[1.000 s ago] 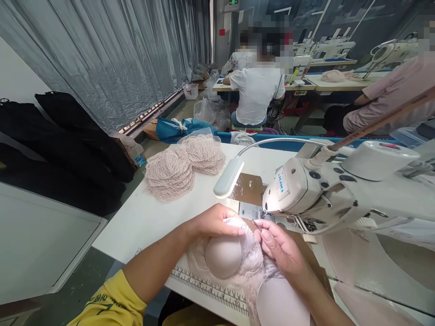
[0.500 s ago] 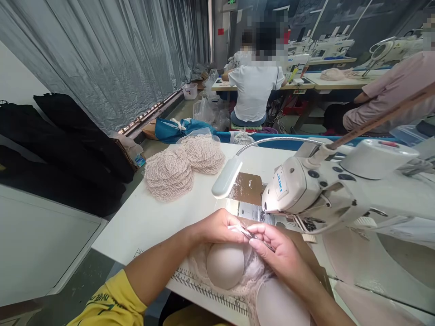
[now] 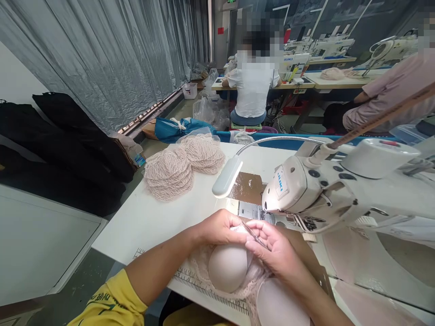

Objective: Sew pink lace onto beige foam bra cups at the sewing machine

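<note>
A pale pink bra cup [image 3: 227, 268] with lace edging lies on the white table [image 3: 152, 217] at the front edge. My left hand [image 3: 217, 227] is closed, pinching the lace at the cup's top. My right hand [image 3: 272, 251] is closed too, holding a thin metal tool, perhaps tweezers or snips [image 3: 253, 234], against the same lace edge. A second cup [image 3: 280, 303] lies below my right wrist. Both hands sit just in front of the sewing machine's needle plate [image 3: 249, 211].
A white sewing machine [image 3: 340, 185] fills the right, with a gooseneck lamp [image 3: 227, 177] over the plate. Two stacks of pink lace cups [image 3: 183, 167] lie at the table's far left. Black fabric [image 3: 57, 149] lies left. Other people sit at tables behind.
The cup has slipped slightly lower and my hands have drawn closer together over its lace edge. The metal tool now points up-left between my fingertips.
</note>
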`<state>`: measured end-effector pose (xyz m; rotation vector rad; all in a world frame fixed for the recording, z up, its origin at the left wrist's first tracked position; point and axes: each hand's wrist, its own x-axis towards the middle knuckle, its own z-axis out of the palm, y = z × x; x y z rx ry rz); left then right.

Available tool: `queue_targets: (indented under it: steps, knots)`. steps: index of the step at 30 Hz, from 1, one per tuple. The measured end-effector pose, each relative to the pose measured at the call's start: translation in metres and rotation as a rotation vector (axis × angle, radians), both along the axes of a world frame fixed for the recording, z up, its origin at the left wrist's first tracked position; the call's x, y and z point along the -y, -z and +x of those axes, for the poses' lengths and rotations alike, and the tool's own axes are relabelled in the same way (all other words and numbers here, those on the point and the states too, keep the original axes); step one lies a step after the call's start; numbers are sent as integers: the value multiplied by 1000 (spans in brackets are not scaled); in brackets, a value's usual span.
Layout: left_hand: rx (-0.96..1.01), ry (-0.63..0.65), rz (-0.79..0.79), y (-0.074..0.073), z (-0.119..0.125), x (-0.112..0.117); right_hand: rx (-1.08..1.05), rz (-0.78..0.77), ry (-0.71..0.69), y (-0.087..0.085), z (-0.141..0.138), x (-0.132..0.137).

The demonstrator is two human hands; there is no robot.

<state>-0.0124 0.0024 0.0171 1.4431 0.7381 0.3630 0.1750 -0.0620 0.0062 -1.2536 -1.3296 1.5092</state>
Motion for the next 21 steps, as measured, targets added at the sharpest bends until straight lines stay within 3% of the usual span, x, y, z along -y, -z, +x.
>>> queue_targets:
  steps: [3,9,17,21]
  knots:
    - [-43,32,6,-3,-6,-5,17,-41,-39,-4,0,0]
    - [-30,61,109,-2,-15,-13,30,-46,64,-8,0,5]
    - [-20,36,14,0,-14,-10,130,-10,26,3,5,2]
    - [-41,35,-27,2,-20,-14,302,14,126,-1,24,4]
